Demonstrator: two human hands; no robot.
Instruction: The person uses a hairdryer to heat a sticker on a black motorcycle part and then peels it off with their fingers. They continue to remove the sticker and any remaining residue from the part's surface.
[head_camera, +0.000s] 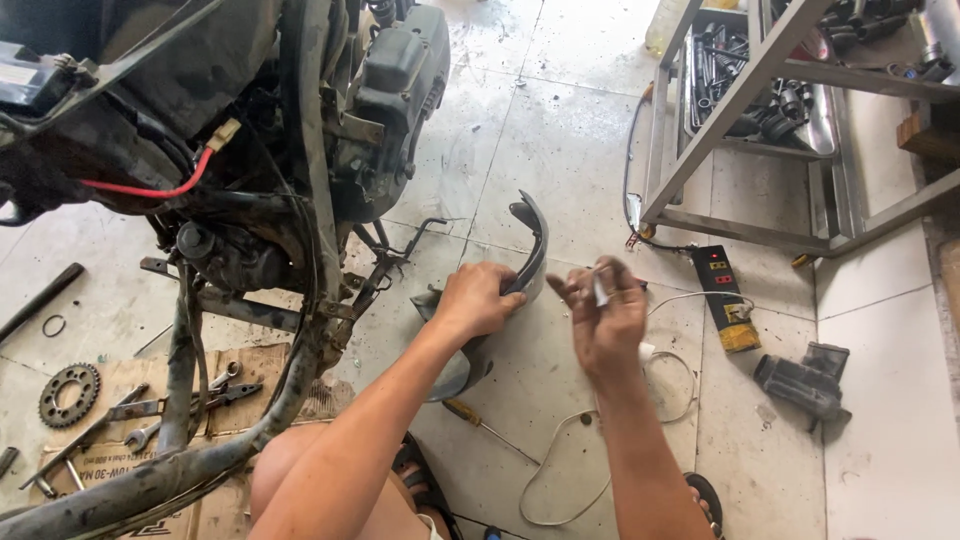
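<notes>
1. Left hand (478, 298) grips a curved grey plastic cover (530, 250), fingers clamped on its edge, held above the floor.
2. Right hand (603, 312) pinches a small white piece (600, 291).
3. Pale tiled floor (560, 140), screwdriver (487, 426), sprocket (69, 393) on cardboard (265, 365), stripped bike frame (300, 200) left.

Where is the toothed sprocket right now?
In the head view the sprocket lies flat at the far left on the cardboard sheet, left of the wrenches and below the stripped motorcycle frame, away from both hands.

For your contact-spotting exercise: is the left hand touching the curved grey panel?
Touching: the head view shows the left hand gripping the curved grey panel at its edge.
</notes>
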